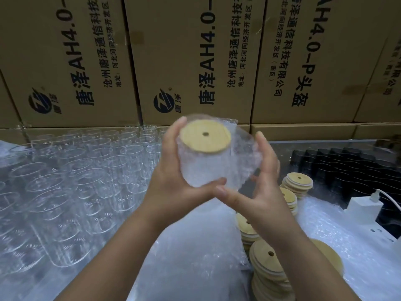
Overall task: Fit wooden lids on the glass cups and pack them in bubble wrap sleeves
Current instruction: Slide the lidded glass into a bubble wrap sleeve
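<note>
Lidded glass cup in bubble wrap sleeve, held mid-air above counter. Left hand fingers wrap body; right hand fingers hold sleeve. Glass fragile, stiff, probably slippery; wrap soft. Best grip: around body, not wooden lid.

Lid: pale yellow wood, one small dark hole.
Sleeve: clear, whitish, dotted with bubbles.
Cups: colourless clear glass.
Lid stacks: pale yellow, lighter edges.
Boxes: brown card, printed with dark blue lettering and round logos.
Tray: black, ridged.
Charger: white.
</note>
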